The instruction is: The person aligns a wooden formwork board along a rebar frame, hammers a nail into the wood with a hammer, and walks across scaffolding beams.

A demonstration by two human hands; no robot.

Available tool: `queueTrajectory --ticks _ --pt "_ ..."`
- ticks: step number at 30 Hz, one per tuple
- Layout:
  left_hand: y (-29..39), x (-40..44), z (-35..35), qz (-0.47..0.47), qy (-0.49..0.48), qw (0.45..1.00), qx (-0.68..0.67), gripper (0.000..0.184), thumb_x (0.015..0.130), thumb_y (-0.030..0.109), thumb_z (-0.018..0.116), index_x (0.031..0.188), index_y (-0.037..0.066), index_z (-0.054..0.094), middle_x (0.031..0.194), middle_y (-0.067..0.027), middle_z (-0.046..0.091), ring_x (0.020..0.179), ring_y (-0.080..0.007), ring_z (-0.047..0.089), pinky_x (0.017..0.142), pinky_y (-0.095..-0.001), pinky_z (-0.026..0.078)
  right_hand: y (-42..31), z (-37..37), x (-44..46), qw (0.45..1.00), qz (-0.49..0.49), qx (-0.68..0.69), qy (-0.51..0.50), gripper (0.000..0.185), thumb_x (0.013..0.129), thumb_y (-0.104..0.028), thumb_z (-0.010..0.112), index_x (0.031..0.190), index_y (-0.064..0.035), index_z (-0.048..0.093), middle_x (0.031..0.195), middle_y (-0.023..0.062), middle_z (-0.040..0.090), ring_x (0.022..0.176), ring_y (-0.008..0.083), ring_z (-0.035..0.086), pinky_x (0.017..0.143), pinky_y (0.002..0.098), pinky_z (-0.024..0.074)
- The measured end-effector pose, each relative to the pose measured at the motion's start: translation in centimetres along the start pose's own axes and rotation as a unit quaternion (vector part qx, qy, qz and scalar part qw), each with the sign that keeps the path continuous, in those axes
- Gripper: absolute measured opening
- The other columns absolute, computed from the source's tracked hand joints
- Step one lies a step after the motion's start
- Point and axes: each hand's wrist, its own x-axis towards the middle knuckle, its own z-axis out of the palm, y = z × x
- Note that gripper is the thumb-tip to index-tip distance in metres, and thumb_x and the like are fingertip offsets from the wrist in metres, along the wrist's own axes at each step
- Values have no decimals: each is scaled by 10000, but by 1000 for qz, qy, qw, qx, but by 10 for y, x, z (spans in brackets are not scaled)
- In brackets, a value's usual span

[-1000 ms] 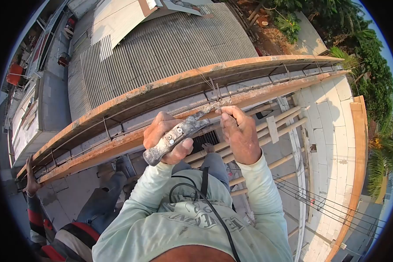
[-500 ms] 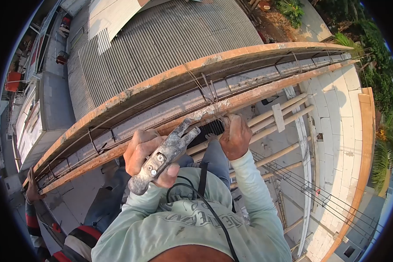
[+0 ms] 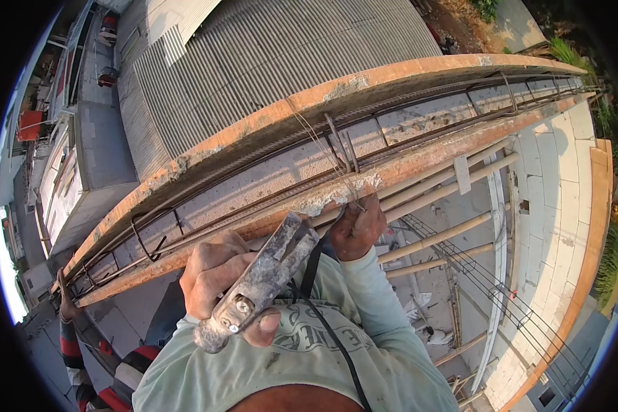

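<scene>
Hammer [image 3: 254,292]: in the head view, held before the chest, its split claw pointed toward the near edge of the inner board [image 3: 426,156]; whether that edge is touched cannot be told.
Left hand [image 3: 213,275]: wrapped around the hammer, with fingers on one side of the head and thumb on the other; the handle is hidden.
Hammer weight: judged to be concentrated in the head, so a top-heavy feel is likely.
Hammer surface: rough and crusted; some grip is probably given, though loose dust could let it slip. Stiff and hardly fragile, by its look.
Hammer hold: best taken just beneath the head for close control, with fingers kept clear of the claw slot.
Right hand [image 3: 359,228]: fingers bunched at the inner board's near edge, by the end of a thin wire [image 3: 356,198]; whether the wire is gripped cannot be told.
Wire handling: judged light, bendable and springy; best pinched near its end, where a sharp tip could prick.
Boards' left end: touched by a co-worker's hand [image 3: 66,307] below the outer board's [image 3: 405,71] corner.
</scene>
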Motion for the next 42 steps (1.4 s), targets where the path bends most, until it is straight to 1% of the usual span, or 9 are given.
queueTrajectory --ticks 4,11,15,19,21,25,29,35,42 --pt "1 -3 -2 -1 -29 999 -26 588 749 402 778 931 -120 576 720 -120 527 517 -145 469 393 -289 335 -15 0 -5 999 10 -47 -21 226 736 67 563 960 55 537 837 222 579 678 398 594 545 439 461" --pt "-4 -6 -11 8 -43 999 11 532 730 363 743 896 -115 581 717 -154 564 514 -179 488 413 -303 397 -56 11 -4 997 59 -4 56 126 840 84 557 946 29 520 811 232 576 686 440 583 565 462 468" --pt "5 2 -14 -34 -59 995 71 554 778 445 715 865 -89 598 739 -179 601 595 -236 555 547 -347 476 -76 -1 5 991 128 23 32 91 871 39 557 929 9 494 812 249 581 743 477 574 597 488 460" --pt "13 7 -10 -65 -70 991 98 533 815 462 687 883 -61 608 747 -159 615 650 -258 595 600 -362 484 -85 -27 20 986 157 -8 -56 146 829 -19 579 928 15 477 828 273 590 767 488 583 664 517 463" --pt "15 10 -7 -69 -50 993 78 515 816 449 686 871 -58 611 744 -155 612 641 -257 588 596 -358 477 -85 -41 29 976 151 -49 -149 75 898 -32 514 897 30 473 765 304 542 776 519 528 640 527 413" --pt "16 8 -6 -103 -20 992 62 472 813 414 691 843 -53 622 733 -143 600 633 -251 569 593 -350 457 -89 -67 53 952 49 -175 -245 218 754 -56 634 883 21 475 752 267 585 733 456 598 644 513 470" --pt "16 8 -5 -109 -7 992 68 468 810 411 694 844 -50 628 739 -136 591 642 -247 567 600 -345 451 -90 -69 61 919 22 -301 -254 279 694 -79 668 894 4 491 781 226 598 701 401 629 608 494 493" --pt "18 9 -6 -113 3 991 75 492 821 443 675 852 -46 626 732 -134 582 635 -242 566 595 -340 448 -57 -78 62 940 -53 -256 -218 244 736 -34 655 950 -9 541 789 172 575 671 385 629 559 441 502" --pt "13 2 -7 -99 -5 991 92 532 821 463 663 865 -64 602 721 -153 583 626 -244 570 580 -336 453 -11 -61 46 989 1 30 -145 120 915 -96 557 991 -8 589 828 159 631 678 336 624 573 383 489"
